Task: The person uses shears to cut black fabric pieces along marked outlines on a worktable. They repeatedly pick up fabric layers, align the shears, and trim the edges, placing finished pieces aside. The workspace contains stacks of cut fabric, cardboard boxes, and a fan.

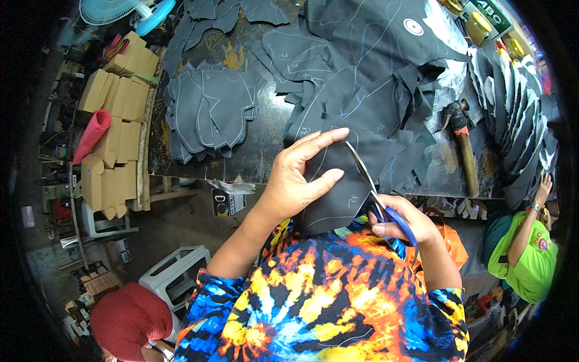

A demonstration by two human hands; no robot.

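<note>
My right hand [419,218] grips a pair of scissors [398,223] by its blue handles. The blades are apart and point up and to the left, at the right edge of a dark grey leather-like piece [330,202]. White lines are drawn on this piece, and its near end hangs over the table's front edge toward my lap. Across its left side lies my left hand [295,175], thumb and forefinger stretched out and spread; its lower fingers are partly hidden. Beyond my hands, larger marked sheets [362,54] lie crumpled and overlapping.
Cut grey pieces [211,108] are stacked at left on the dark table [274,123]. A hammer [465,148] lies at right beside upright rows of pieces [512,102]. Cardboard boxes [123,133] and a rolled pink sheet [95,133] stand far left. A person in green [531,253] works at right.
</note>
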